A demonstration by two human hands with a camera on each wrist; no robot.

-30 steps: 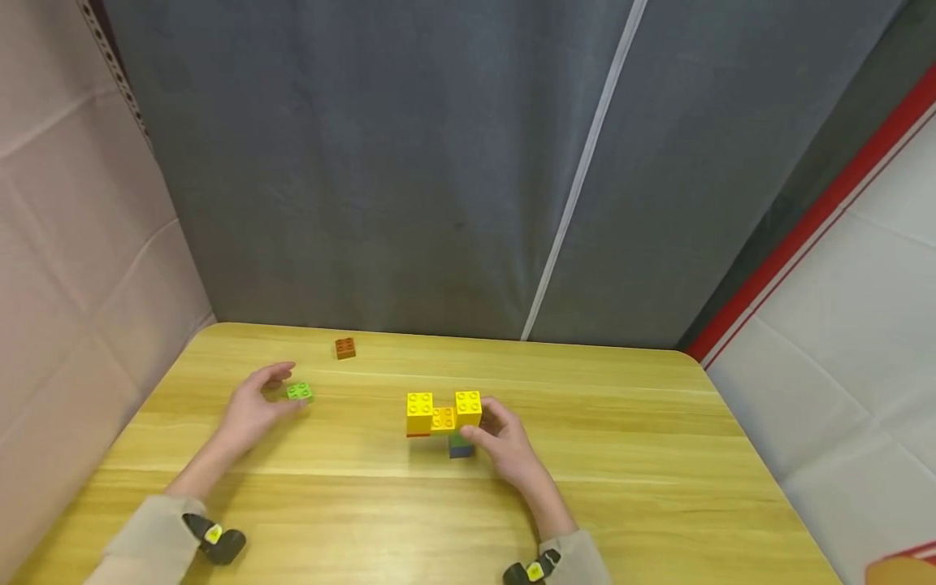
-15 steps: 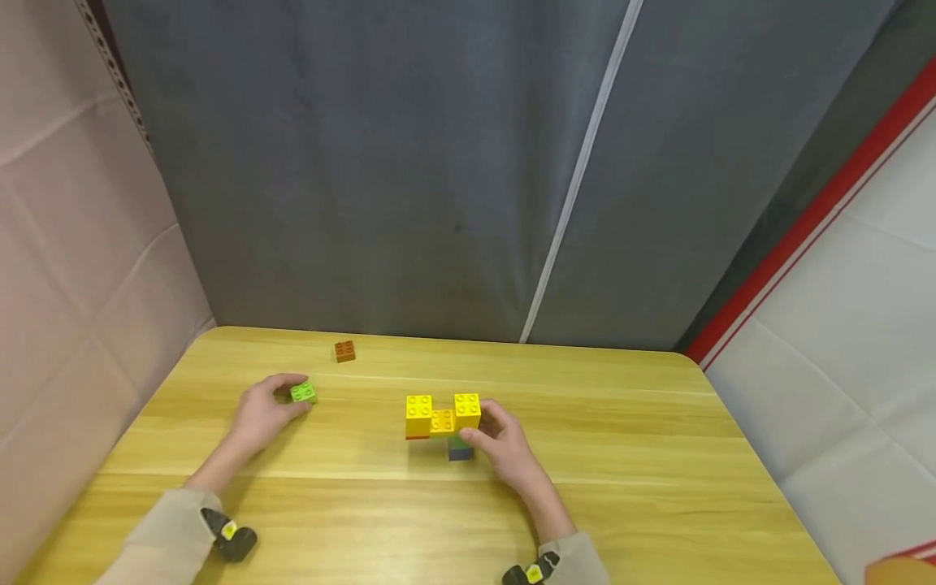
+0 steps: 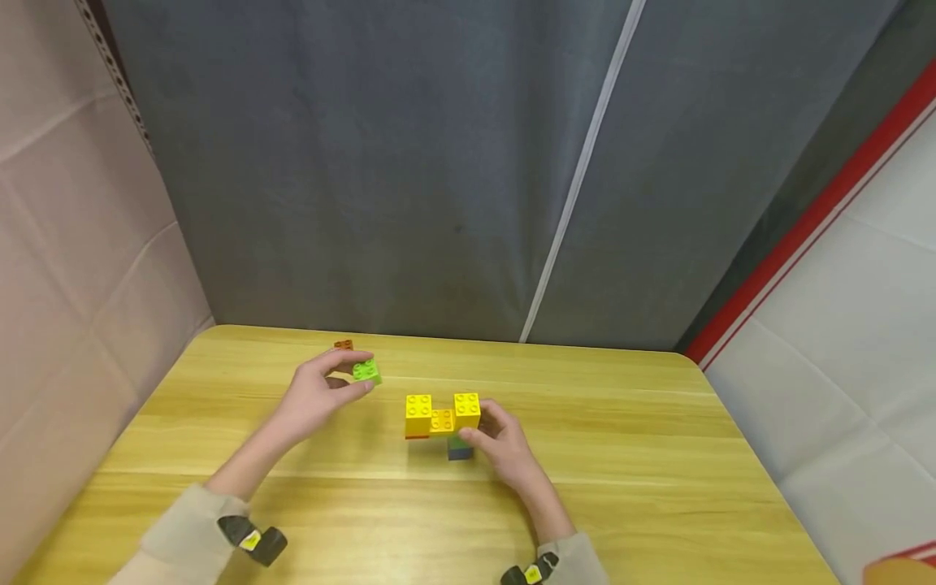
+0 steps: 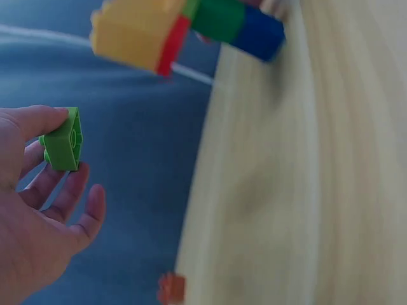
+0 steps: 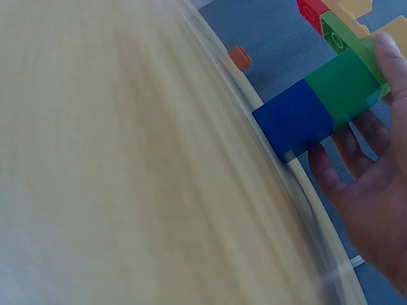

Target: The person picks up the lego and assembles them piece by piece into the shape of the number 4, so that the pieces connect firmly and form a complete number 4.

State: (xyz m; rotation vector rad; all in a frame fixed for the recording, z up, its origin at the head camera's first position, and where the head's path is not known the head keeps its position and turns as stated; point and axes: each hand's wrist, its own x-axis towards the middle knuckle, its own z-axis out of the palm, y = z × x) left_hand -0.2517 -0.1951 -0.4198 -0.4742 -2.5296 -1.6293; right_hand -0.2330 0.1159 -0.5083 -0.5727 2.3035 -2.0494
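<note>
Between thumb and fingers, my left hand (image 3: 310, 400) pinches a lime-green toy building brick (image 3: 366, 371), held above the table in the left wrist view with its hollow underside showing. My right hand (image 3: 506, 448) grips a stack of toy building bricks (image 3: 418, 417) at its right side. In the right wrist view, a blue brick (image 5: 296, 121) forms the stack's bottom, with a green brick (image 5: 344, 86) on it. Higher up are a lime-green piece, a red brick (image 5: 311, 13) overhanging to one side, and yellow bricks on top. The lime-green brick and the stack are apart.
An orange-brown brick (image 3: 344, 344) lies near the table's far edge, partly hidden behind my left hand. The wooden table (image 3: 643, 455) ends at a grey curtain (image 3: 366, 179). Pale fabric walls stand at the left and right.
My left hand has closed on the lime-green brick, lifted it and carried it rightward toward the stack. My right hand and the stack have stayed nearly still.
</note>
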